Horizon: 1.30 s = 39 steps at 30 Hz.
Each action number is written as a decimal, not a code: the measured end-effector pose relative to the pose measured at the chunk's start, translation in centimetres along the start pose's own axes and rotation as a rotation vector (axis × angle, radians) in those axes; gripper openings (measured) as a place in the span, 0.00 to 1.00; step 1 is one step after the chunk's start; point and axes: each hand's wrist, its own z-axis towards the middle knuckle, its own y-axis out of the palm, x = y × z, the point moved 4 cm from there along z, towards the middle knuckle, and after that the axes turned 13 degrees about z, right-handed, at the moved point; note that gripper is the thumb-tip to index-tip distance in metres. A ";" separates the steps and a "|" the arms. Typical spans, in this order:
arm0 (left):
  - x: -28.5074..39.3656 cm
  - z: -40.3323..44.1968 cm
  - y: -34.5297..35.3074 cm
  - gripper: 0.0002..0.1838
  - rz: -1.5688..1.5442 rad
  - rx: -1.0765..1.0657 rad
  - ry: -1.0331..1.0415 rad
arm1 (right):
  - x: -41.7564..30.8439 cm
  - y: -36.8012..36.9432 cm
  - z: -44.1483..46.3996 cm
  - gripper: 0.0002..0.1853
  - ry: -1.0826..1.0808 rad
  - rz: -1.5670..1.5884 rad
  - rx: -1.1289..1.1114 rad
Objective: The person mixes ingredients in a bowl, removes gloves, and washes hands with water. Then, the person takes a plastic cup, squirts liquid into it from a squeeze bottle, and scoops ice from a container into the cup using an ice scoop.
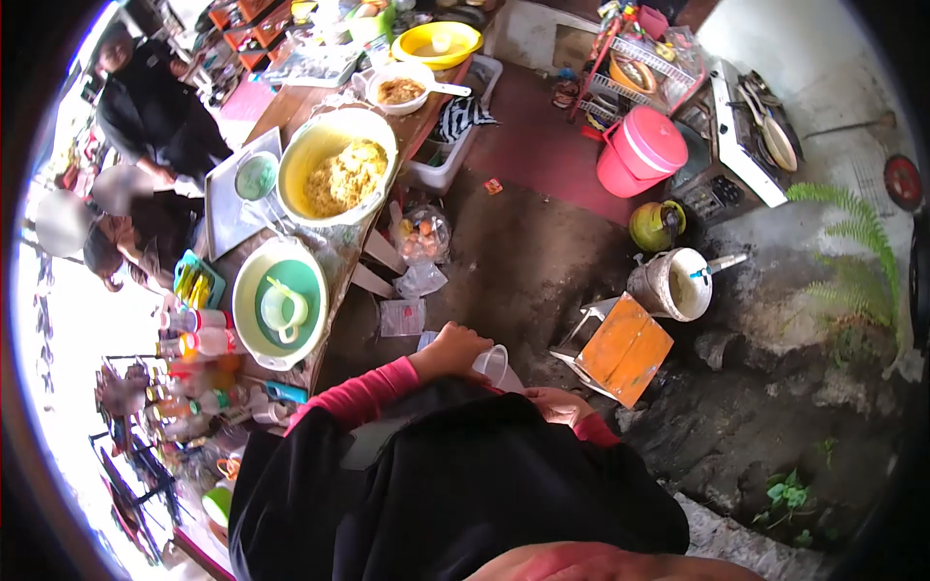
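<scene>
My left hand is in front of my body, its fingers curled, close to the rim of a clear plastic container. What the left fingers hold is hidden. On the other side of the container is my right hand, fingers bent against its lower edge; my dark clothing covers part of this hand. To the left on the wooden table, a white basin holds greenish liquid and a pale green jug. Behind it stands a large pale yellow basin of yellowish food.
An orange-topped stool, a paint-stained bucket, a green gas cylinder and a pink cooler stand to the right. A bag of eggs hangs by the table. People are beyond the table, near several bottles.
</scene>
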 end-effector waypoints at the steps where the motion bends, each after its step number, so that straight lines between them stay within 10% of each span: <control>1: 0.4 0.2 -0.5 0.38 0.023 -0.030 0.014 | -0.2 0.2 -0.1 0.17 0.015 -0.095 -0.024; 14: 1.1 0.0 -0.3 0.41 0.087 0.029 0.011 | -1.1 2.0 0.8 0.18 -0.116 -0.627 0.399; 16: 1.1 0.0 -0.4 0.41 0.091 0.008 0.002 | -2.8 3.2 0.5 0.18 -0.235 -1.145 0.401; 22: 1.8 -0.1 0.3 0.39 0.027 0.061 -0.003 | -4.2 7.5 -0.6 0.17 -0.511 -0.437 0.315; 39: 2.0 -0.6 0.8 0.38 0.010 0.092 0.086 | -4.0 7.7 0.5 0.14 -0.460 -0.387 0.261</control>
